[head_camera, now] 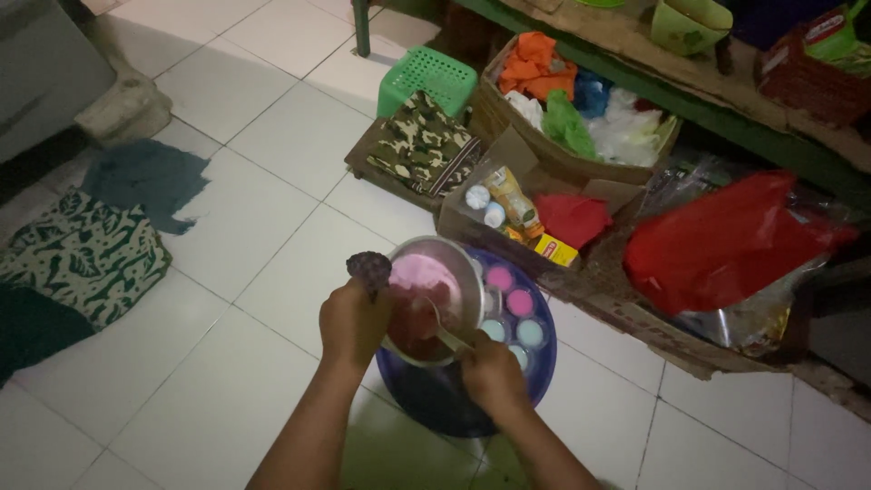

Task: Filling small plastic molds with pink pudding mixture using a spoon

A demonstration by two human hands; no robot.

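Crouching over the white tiled floor (272, 172), the person works with both hands above a round blue tray (454, 404). The left hand (352, 322) is closed around the dark handle (369, 267) of a small metal pot (437, 299), tipping it toward the tray; pink batter (419, 281) sits inside the pot. The right hand (490, 372) is clenched on a spoon (446, 334) whose bowl reaches into the batter. On the tray, just beside the pot's far edge, stand several small round moulds (519, 313), some filled pink, others pale blue.

Beyond the tray an open cardboard box (472, 231) holds small bottles (510, 200), a yellow packet and a red cloth (572, 218). Behind it a larger box (508, 127) is stuffed with orange, blue, green and white plastic bags. A folded camouflage cloth (422, 145) lies near a green plastic basket (426, 77). To the right, a big red plastic bag (726, 240) rests on flattened cardboard. Well apart on the left lie a leaf-patterned cloth (82, 254) and a teal rag (150, 177). The light is dim, so finer detail in the pot is hard to tell.
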